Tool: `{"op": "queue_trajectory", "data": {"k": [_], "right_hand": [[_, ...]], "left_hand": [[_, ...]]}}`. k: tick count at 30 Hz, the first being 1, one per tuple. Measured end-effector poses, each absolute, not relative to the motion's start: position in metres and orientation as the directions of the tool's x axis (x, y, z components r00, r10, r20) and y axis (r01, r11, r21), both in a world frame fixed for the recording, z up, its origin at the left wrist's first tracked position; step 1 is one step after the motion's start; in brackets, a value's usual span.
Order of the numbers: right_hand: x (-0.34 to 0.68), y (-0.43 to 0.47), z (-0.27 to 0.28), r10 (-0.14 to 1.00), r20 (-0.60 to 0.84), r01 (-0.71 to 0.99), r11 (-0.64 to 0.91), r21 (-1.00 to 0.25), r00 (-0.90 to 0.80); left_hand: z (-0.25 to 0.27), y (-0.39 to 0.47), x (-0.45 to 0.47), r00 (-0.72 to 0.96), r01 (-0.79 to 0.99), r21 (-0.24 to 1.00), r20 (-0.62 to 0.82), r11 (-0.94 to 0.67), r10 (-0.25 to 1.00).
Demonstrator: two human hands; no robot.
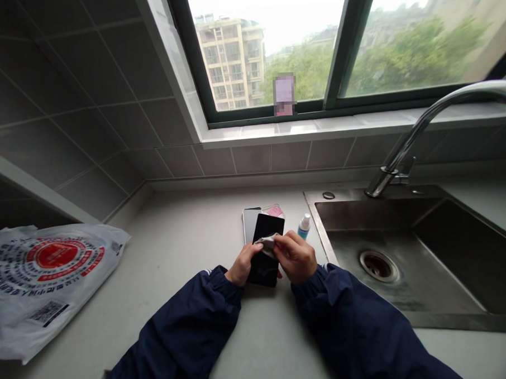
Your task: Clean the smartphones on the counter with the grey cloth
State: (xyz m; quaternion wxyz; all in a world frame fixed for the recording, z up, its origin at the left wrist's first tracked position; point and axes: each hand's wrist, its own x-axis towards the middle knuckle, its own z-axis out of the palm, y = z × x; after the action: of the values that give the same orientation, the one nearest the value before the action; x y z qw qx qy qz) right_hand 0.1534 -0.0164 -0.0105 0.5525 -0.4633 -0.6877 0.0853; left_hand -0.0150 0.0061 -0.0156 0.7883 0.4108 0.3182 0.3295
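Counter: your pale counter runs under everything, tiled wall on the left and behind.
Window: the window sits behind the counter; a pixelated patch near its sill cannot be read.
Sink: the steel sink is on the right; your right sleeve covers part of its near left rim.
Bag: the printed plastic bag lies at far left, well apart from your hands.
Tap: the chrome tap stands at the sink's back rim.
Black phone: the black phone is between your hands, near the sink's left side, screen facing you.
Left hand: your left hand grips its left edge, thumb against the cloth.
Right hand: your right hand is closed, fingertips pinching the cloth; it hides the bottle's base.
Second phone: the pale phone lies beyond, partly blocked by the black one.
Bottle: the small capped bottle is just left of the sink.
Pink item: the pink item shows beside the pale phone, partly covered; kind unclear.
Cloth: the grey cloth is bunched over the screen.
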Motion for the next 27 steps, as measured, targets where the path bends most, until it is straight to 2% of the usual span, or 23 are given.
{"op": "queue_trajectory", "data": {"k": [6, 8, 12, 14, 19, 27], "right_hand": [[0.153, -0.015, -0.009, 0.667, 0.744, 0.538, 0.643, -0.545, -0.043], [0.153, -0.015, -0.009, 0.661, 0.749, 0.539, 0.647, -0.54, -0.043], [0.152, -0.015, -0.01, 0.654, 0.756, 0.547, 0.637, -0.543, -0.012], [0.152, -0.015, -0.011, 0.646, 0.764, 0.549, 0.641, -0.537, -0.006], [0.149, -0.014, -0.011, 0.612, 0.79, 0.54, 0.681, -0.495, -0.047], [0.148, -0.015, -0.007, 0.583, 0.794, 0.57, 0.717, -0.402, -0.172]], "left_hand": [[-0.024, 0.009, -0.016, 0.405, -0.356, 0.875, -0.172, 0.328, 0.898], [-0.023, 0.008, -0.015, 0.432, -0.369, 0.857, -0.184, 0.359, 0.883], [-0.022, 0.005, -0.014, 0.628, -0.331, 0.786, -0.229, 0.522, 0.744], [-0.021, 0.005, -0.013, 0.656, -0.328, 0.783, -0.215, 0.529, 0.723], [-0.019, 0.005, -0.011, 0.619, -0.412, 0.743, -0.196, 0.527, 0.761], [-0.014, 0.006, -0.004, 0.516, -0.578, 0.695, -0.094, 0.427, 0.852]]}}
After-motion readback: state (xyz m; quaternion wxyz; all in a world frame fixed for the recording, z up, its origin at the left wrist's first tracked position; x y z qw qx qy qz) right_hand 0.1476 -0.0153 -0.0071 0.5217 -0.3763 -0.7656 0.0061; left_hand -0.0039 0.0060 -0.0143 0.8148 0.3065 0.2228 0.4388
